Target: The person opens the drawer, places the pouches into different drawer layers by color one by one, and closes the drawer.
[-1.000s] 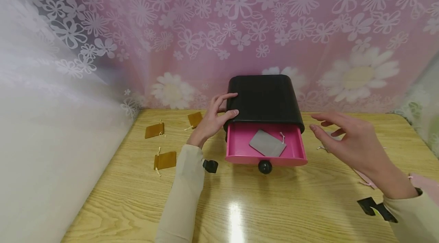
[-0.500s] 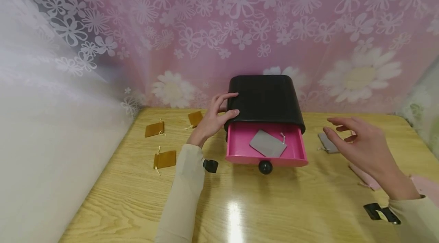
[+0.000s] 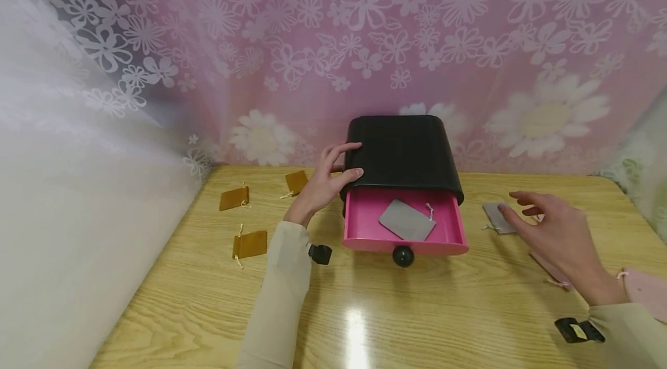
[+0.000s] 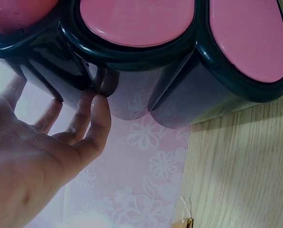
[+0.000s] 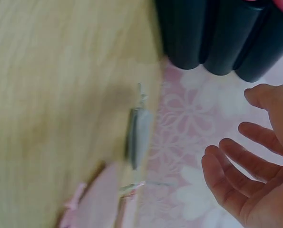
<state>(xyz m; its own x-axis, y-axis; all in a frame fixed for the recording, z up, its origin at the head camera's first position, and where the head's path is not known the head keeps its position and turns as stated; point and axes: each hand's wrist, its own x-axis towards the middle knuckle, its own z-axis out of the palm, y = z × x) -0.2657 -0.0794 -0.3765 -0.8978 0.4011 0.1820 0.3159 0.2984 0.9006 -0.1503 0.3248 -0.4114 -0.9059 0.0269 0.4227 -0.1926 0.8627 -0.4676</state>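
A black drawer unit stands near the back of the table with its top pink drawer pulled out. Inside that drawer lies a grey drawstring pouch. My left hand rests on the unit's left upper edge, thumb and fingers spread; in the left wrist view its fingertips touch the black casing. To the right, my right hand hovers over the table with loosely bent fingers, holding nothing. Just by its thumb, partly covered, is another grey pouch, blurred in the right wrist view.
Several brown pouches with pale cords lie left of the unit. Pink pouches lie at the right, partly behind the right arm. A black knob sticks out of the drawer front. A floral curtain hangs behind the table.
My right hand has moved right and down, away from the drawer and toward the grey pouch on the table. The left hand, the drawer and its pouch have stayed put.
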